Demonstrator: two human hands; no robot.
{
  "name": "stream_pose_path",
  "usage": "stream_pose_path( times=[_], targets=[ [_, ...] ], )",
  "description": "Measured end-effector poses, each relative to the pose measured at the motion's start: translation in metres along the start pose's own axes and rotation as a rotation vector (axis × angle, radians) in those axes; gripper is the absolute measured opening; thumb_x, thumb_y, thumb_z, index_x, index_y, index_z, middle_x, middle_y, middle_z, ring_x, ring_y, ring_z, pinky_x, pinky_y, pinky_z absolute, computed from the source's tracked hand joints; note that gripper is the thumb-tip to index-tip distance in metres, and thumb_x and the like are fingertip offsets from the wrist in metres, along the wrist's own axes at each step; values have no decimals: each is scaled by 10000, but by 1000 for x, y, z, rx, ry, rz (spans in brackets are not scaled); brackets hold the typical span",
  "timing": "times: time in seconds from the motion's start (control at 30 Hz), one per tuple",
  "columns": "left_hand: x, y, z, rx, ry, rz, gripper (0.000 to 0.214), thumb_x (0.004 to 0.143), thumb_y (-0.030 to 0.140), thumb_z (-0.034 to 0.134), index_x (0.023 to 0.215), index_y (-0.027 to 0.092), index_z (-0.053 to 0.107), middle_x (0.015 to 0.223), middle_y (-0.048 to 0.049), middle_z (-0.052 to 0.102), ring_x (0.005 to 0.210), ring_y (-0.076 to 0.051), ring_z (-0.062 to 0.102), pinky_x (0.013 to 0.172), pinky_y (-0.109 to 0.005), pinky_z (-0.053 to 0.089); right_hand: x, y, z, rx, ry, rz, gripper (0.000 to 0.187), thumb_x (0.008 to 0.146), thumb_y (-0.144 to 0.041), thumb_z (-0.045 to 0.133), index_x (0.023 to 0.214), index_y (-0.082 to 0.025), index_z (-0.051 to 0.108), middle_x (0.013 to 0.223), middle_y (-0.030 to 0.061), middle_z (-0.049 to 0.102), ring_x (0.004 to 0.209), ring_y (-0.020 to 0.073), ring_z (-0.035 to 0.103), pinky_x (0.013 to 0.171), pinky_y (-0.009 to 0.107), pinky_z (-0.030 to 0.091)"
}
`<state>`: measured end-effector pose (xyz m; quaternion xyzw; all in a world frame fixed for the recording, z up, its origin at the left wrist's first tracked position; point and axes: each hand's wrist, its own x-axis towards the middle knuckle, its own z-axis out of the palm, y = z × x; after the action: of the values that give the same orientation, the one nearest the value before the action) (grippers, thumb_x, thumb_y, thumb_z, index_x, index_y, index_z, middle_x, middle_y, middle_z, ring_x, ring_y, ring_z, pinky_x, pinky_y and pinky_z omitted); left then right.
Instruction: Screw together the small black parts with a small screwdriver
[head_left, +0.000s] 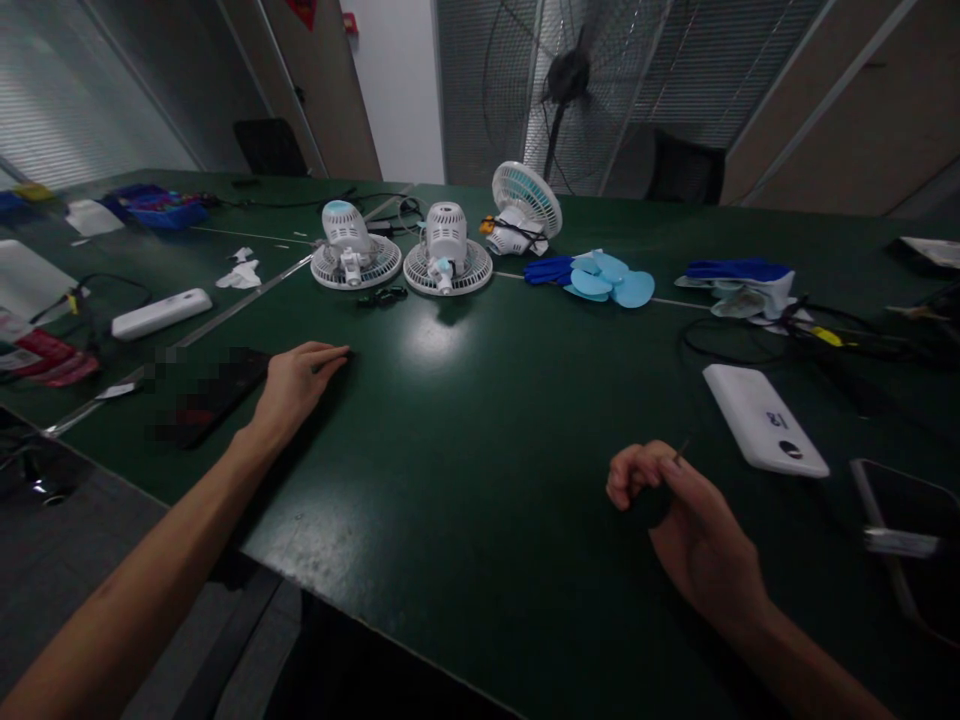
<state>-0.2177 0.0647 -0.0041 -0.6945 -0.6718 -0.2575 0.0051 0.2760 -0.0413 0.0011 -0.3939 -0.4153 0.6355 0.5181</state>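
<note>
My left hand (pixel 292 388) is low over the green table on the left, thumb and fingertips pinched together. A tiny dark thing seems to show at the fingertips, too small to name. Beside that wrist lies a black phone-like slab (pixel 225 395), partly blurred out. My right hand (pixel 686 520) is curled, palm up, around a screwdriver (pixel 649 505) with a dark handle; its thin shaft sticks out past the thumb. Farther back, two white fan heads (pixel 448 240) (pixel 349 235) rest grille-down, and a third fan (pixel 525 205) leans on its side.
Light-blue fan blades (pixel 611 280) lie by blue gloves (pixel 547 270). On the right are a white power bank (pixel 765 420), a phone (pixel 911 500), another glove pair (pixel 739 285) and black cables. A white bar-shaped case (pixel 161 313) and a blue bin (pixel 166 208) are at left.
</note>
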Motion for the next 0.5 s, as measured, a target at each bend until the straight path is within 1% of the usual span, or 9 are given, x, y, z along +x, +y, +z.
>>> stream_pose_path(
  times=[0.13, 0.27, 0.37, 0.5],
  targets=[
    [-1, -4, 3, -32, -22, 41, 431, 983, 510, 488, 1226, 274, 755, 1219, -69, 718, 1078, -273, 679, 1021, -392, 504, -1, -1, 0, -9, 1, 1, 263, 992, -430, 566, 830, -225, 598, 897, 61, 576, 830, 218, 515, 707, 318, 472],
    [1, -6, 7, 17, -78, 109, 505, 1013, 460, 405, 1376, 231, 672, 1341, -97, 671, 1203, -306, 612, 1062, -445, 470, -1, -2, 2, -7, 0, 5, 269, 982, -439, 579, 817, -226, 589, 871, 55, 569, 804, 216, 509, 694, 320, 464],
    [4, -8, 9, 25, -109, 94, 526, 1015, 431, 388, 1432, 215, 625, 1394, -101, 644, 1241, -321, 582, 1085, -476, 447, -1, -2, 4, -7, 1, -8, 287, 981, -441, 582, 794, -223, 574, 857, 54, 557, 791, 217, 501, 690, 324, 454],
    [6, -13, 10, -41, -99, 67, 514, 1006, 430, 418, 1421, 215, 632, 1359, -105, 669, 1229, -307, 591, 1075, -466, 459, -2, -1, 2, -5, -3, -11, 281, 992, -431, 565, 804, -223, 571, 872, 58, 549, 809, 221, 498, 700, 326, 446]
  ],
)
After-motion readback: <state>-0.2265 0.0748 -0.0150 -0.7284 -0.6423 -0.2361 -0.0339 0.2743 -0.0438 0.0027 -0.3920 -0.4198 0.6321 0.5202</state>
